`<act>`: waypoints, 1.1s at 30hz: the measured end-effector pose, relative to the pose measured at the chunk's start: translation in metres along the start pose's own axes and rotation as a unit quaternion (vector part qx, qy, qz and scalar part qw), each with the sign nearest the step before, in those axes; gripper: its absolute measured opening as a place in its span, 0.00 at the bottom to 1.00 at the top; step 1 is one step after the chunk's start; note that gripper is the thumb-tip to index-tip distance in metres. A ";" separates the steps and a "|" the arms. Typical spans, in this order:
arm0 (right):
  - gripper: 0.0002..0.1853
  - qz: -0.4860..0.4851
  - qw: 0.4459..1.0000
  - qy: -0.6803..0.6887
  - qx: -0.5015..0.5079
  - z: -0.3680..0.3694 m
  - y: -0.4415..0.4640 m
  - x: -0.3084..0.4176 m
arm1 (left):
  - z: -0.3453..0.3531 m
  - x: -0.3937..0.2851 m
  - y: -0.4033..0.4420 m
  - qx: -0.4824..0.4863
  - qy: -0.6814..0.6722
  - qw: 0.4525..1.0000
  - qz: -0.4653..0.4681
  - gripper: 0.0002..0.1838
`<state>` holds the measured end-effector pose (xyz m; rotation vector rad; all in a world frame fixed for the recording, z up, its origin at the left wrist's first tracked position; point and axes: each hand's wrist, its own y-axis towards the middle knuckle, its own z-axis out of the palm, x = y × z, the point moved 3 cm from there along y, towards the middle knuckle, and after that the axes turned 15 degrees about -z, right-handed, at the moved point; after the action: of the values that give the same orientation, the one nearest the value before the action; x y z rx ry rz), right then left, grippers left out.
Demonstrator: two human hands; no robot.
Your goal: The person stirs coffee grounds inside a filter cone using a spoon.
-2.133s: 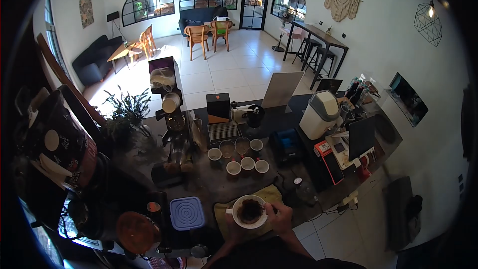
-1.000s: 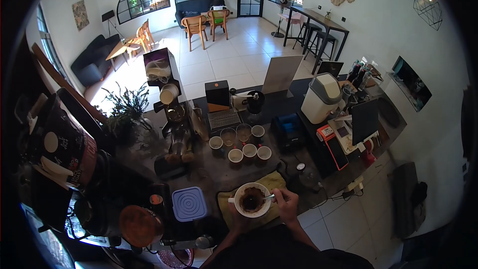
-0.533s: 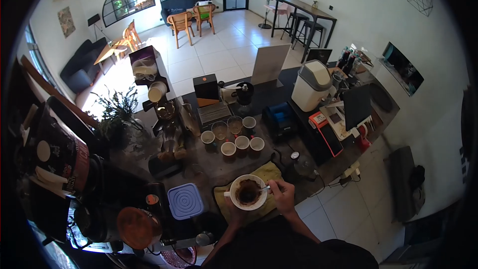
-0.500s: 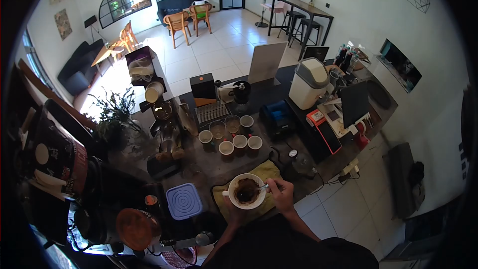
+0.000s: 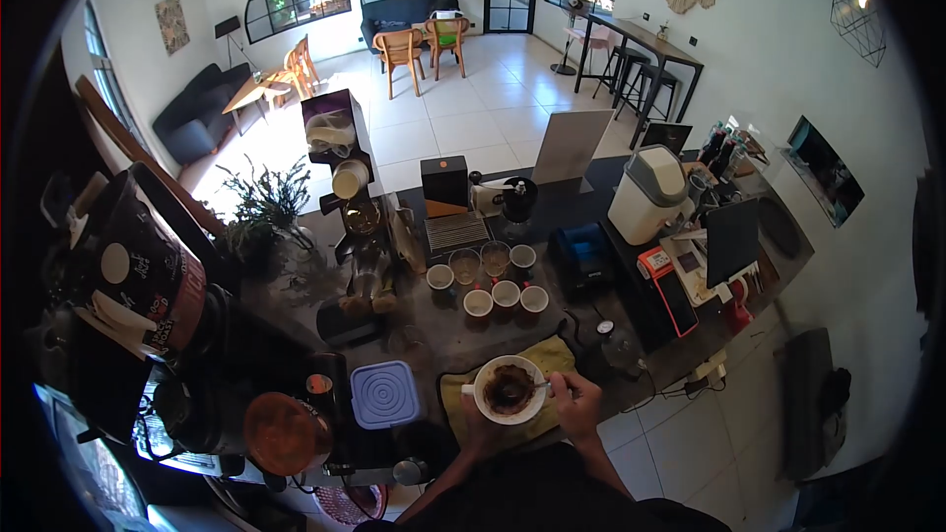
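Head turned left in last half second; counter slid rightward in my view. Spoon, unseen two seconds ago, now shows between my right hand and rim of white cup.

I am at the dark counter of what looks like a café, with small white-lined cups and clear glasses grouped ahead of me and a red-edged payment terminal off to my right. Beyond, a seating room with a pale tiled floor holds wooden chairs, a dark sofa and a tall bar table with stools, lit by arched windows.
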<state>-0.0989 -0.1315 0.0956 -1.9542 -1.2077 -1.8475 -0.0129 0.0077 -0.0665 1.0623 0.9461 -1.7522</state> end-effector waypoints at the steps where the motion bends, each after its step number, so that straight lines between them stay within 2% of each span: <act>1: 0.10 -0.020 1.000 -0.011 0.017 0.003 0.002 -0.002 | -0.002 0.002 -0.001 0.002 -0.002 1.000 0.002 0.32; 4: 0.11 0.000 0.998 -0.001 0.060 0.005 0.001 0.004 | 0.001 0.010 0.002 0.004 -0.002 1.000 0.003 0.32; 8: 0.10 0.019 0.997 0.071 0.033 0.003 0.008 0.003 | -0.005 0.017 0.001 -0.001 -0.006 1.000 0.001 0.32; 15: 0.10 -0.025 0.998 -0.006 0.057 0.004 0.010 -0.004 | -0.007 0.029 0.003 0.000 -0.007 1.000 0.001 0.32; 21: 0.10 0.032 0.995 0.067 0.064 0.002 0.009 -0.012 | -0.008 0.034 0.003 -0.006 0.000 1.000 -0.007 0.32; 23: 0.10 0.064 0.990 0.122 0.032 -0.001 0.011 -0.005 | -0.009 0.037 0.006 -0.006 0.001 1.000 -0.007 0.32; 27: 0.10 0.051 0.992 0.110 0.029 0.000 0.014 -0.004 | -0.015 0.043 0.003 -0.003 0.001 1.000 -0.010 0.32; 29: 0.11 -0.005 0.999 0.020 0.047 0.003 0.013 -0.008 | -0.017 0.042 0.001 -0.003 0.000 1.000 -0.013 0.32; 33: 0.10 0.003 0.996 0.028 0.088 0.004 0.011 -0.014 | -0.010 0.045 0.011 -0.008 -0.005 1.000 -0.019 0.32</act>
<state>-0.0873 -0.1422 0.0868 -1.7996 -1.2986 -1.7165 -0.0125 0.0007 -0.1133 1.0311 0.9779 -1.7760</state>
